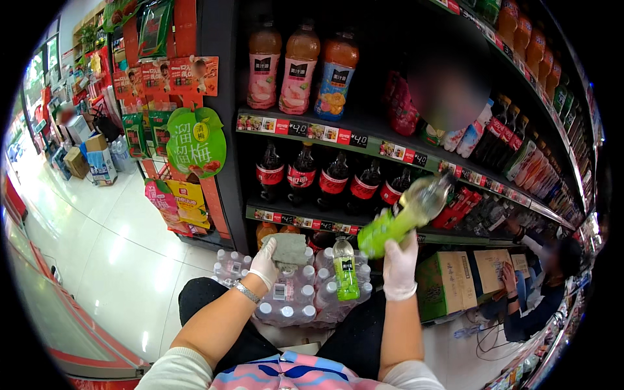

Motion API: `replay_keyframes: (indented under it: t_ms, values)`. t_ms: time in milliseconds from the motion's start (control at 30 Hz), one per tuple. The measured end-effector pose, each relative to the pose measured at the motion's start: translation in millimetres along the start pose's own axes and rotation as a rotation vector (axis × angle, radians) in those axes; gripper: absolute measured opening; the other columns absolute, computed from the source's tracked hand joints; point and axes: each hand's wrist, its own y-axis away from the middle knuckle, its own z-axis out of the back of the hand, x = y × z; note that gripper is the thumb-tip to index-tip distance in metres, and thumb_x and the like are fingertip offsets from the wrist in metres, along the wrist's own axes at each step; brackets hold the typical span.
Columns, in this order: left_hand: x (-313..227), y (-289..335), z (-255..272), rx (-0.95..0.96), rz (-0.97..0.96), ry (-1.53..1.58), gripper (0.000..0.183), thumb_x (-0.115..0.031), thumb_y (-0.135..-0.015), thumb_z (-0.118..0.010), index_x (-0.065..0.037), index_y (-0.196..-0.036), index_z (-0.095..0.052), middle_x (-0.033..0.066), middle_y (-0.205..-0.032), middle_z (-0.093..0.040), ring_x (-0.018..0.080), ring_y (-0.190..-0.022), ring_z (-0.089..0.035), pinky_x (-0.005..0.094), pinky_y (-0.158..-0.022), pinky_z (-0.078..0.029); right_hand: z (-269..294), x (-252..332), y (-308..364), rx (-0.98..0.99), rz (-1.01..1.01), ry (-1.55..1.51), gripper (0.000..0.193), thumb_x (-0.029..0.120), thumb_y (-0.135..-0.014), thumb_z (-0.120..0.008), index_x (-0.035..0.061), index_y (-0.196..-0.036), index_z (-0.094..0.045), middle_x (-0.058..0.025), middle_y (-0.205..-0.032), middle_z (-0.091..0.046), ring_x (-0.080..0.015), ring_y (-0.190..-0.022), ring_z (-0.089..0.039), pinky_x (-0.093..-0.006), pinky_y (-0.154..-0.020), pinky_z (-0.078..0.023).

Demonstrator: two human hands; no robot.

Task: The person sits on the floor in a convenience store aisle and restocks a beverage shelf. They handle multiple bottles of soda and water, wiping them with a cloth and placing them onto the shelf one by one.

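Note:
My left hand (262, 268), in a white glove, grips a folded grey-green cloth (288, 249) above shrink-wrapped packs of white-capped bottles (286, 311). In my right hand (399, 272), also gloved, is a green-labelled juice bottle (382, 235); it tilts with its top toward the upper right, in front of the shelf, and is a little blurred. A second green-labelled juice bottle (346, 272) stands on the packs between my hands. The cloth and the held bottle are apart. Part of my right hand's fingers is hidden behind the bottle.
Shelves ahead carry cola bottles (301, 174) below and peach juice bottles (262, 71) above. Snack packets hang on a rack (209, 188) at the left. At the right, a co-worker (546, 286) crouches with a hand on cardboard boxes (448, 283). White floor tiles (123, 260) lie at the left.

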Motion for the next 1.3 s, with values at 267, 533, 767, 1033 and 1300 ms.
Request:
replay_keyframes:
  t_ms: [267,533,767,1033,1300]
  values:
    - [-11.9,-4.2,1.5,-0.007,-0.036,-0.034,0.037,-0.032,-0.096,-0.051,-0.007,-0.124,-0.052,0.0031,-0.123,-0.057,0.017,-0.113,-0.052,0.0305,-0.099,-0.04,-74.3,44.2,-193.2,0.197,0.484,0.426,0.051,0.003,-0.083,-0.063,-0.0031,-0.128,-0.042,-0.0102,-0.119,-0.055,-0.0192,-0.109,-0.054,-0.0322,-0.097,-0.041]
    - [-7.3,-41.2,56.7,0.058,-0.223,-0.164,0.039,-0.035,-0.094,-0.054,-0.007,-0.121,-0.055,0.0063,-0.121,-0.06,0.022,-0.111,-0.056,0.0352,-0.096,-0.043,-67.1,5.1,-291.8,0.227,0.321,0.5,0.049,0.011,-0.08,-0.071,-0.0038,-0.121,-0.048,-0.0123,-0.119,-0.059,-0.0192,-0.107,-0.055,-0.0302,-0.094,-0.041]
    - [-11.8,-23.0,28.2,0.089,-0.178,-0.173,0.039,-0.033,-0.093,-0.056,-0.007,-0.123,-0.054,0.0063,-0.122,-0.059,0.0229,-0.112,-0.055,0.0368,-0.096,-0.043,-48.2,1.9,-296.8,0.247,0.385,0.817,0.056,0.012,-0.08,-0.071,-0.0043,-0.127,-0.045,-0.0119,-0.121,-0.057,-0.0185,-0.109,-0.054,-0.0294,-0.095,-0.041]
    - [-18.9,-8.1,10.8,0.005,0.017,0.044,0.038,-0.031,-0.092,-0.058,-0.009,-0.123,-0.054,0.0055,-0.123,-0.058,0.0225,-0.115,-0.053,0.0385,-0.097,-0.043,-70.0,23.0,-254.5,0.288,0.056,0.796,0.057,0.013,-0.076,-0.073,-0.005,-0.124,-0.049,-0.0126,-0.115,-0.061,-0.0184,-0.103,-0.058,-0.0293,-0.091,-0.044]
    - [-16.0,-8.9,13.9,0.034,0.046,0.078,0.038,-0.031,-0.092,-0.059,-0.009,-0.123,-0.054,0.0052,-0.124,-0.058,0.0232,-0.115,-0.053,0.0391,-0.097,-0.042,-80.5,22.9,-273.8,0.243,-0.004,0.964,0.054,0.013,-0.074,-0.076,-0.0054,-0.119,-0.053,-0.0122,-0.111,-0.063,-0.018,-0.098,-0.06,-0.0283,-0.087,-0.046]
